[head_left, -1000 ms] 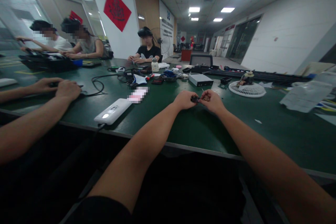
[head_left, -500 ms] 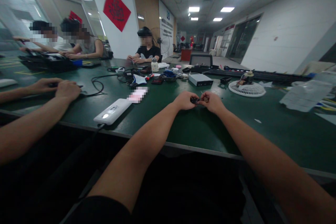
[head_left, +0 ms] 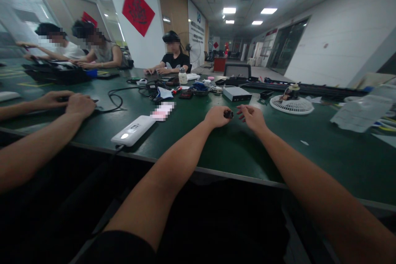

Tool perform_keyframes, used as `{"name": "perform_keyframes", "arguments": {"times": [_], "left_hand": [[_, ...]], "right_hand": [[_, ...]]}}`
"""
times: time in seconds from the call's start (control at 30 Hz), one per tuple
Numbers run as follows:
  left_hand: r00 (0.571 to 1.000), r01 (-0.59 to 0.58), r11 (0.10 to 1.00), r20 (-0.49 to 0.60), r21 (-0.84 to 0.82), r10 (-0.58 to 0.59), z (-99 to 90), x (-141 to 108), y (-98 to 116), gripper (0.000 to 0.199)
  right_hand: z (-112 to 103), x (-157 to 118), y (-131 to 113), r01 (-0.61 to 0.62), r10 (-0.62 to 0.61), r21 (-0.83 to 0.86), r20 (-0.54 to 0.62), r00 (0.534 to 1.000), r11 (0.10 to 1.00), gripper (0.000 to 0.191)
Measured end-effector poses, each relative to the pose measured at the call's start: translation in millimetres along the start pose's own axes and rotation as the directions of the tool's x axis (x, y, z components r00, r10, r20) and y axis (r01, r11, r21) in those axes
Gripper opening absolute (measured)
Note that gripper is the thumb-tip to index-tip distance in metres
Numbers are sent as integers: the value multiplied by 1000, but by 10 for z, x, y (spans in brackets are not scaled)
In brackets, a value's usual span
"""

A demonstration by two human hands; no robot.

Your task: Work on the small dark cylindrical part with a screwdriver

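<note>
My left hand point(head_left: 217, 117) is closed round a small black cylindrical part point(head_left: 229, 114), whose round end pokes out towards the right. Most of that part is hidden by my fingers, so its exact kind does not show. Just to the right, my right hand point(head_left: 253, 118) hovers with its fingers apart and slightly bent, not touching the part. Nothing shows between those fingers. Both hands are over the green tabletop point(head_left: 238, 148).
A white power strip point(head_left: 133, 130) lies to the left, near a co-worker's hands point(head_left: 78, 105). Behind my hands are a grey metal box point(head_left: 237, 93) and assorted small parts. A white fan grille point(head_left: 291, 106) and clear plastic bag point(head_left: 360, 111) are at the right.
My right hand has come away from the black part and its fingers have spread. My left hand still holds the part, its end now more exposed.
</note>
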State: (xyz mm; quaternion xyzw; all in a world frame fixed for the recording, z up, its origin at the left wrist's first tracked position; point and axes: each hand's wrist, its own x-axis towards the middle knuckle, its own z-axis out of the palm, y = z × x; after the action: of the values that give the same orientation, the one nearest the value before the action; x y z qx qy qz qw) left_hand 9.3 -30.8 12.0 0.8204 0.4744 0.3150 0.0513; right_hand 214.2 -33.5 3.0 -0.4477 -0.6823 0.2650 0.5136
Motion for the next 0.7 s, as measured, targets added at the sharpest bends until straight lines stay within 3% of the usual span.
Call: {"name": "perform_keyframes", "arguments": {"times": [0.13,0.7], "left_hand": [[998,53,998,-36,42,-51,-28,-5,-23,38],[1000,24,999,10,45,-24,-20,-4,-22,42]], "right_hand": [[-13,-41,-127,11,-5,69,-89,996,998,69],[28,-54,-158,6,1,144,-52,999,989,60]]}}
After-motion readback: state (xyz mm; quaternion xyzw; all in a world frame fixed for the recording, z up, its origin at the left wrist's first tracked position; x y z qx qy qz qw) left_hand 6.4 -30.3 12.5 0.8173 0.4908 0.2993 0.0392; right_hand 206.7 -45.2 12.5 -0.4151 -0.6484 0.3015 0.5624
